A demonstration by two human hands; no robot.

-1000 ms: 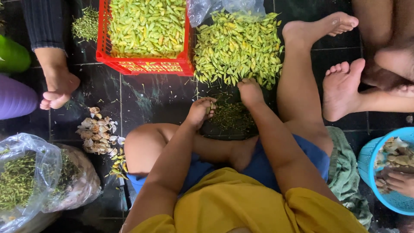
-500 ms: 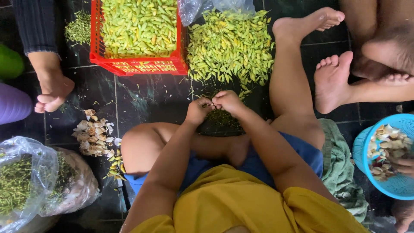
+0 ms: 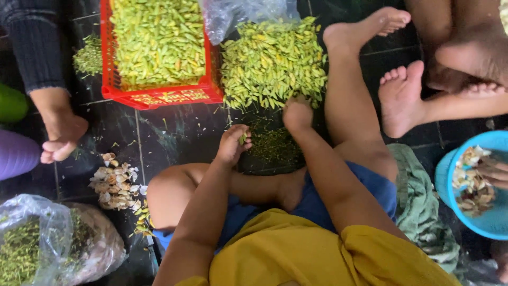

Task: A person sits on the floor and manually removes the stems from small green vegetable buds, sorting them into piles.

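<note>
1. Head view is showing a person sitting on a dark floor (image 3: 174, 137).
2. Left hand (image 3: 233, 144) is curling its fingers tight around one small green bud (image 3: 242, 139).
3. Right hand (image 3: 297, 114) is resting on the bud pile (image 3: 272, 61) at 12 o'clock; its fingers are hiding, so nobody can tell how they are standing.
4. Red crate (image 3: 159, 95) of buds is sitting at 11 o'clock.
5. Green scraps (image 3: 275, 145) are lying between the hands.
6. Blue bowl (image 3: 450, 175) is sitting at 3 o'clock.

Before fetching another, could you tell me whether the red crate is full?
Nearly full: yellow-green buds fill the red crate almost to its rim.
</note>
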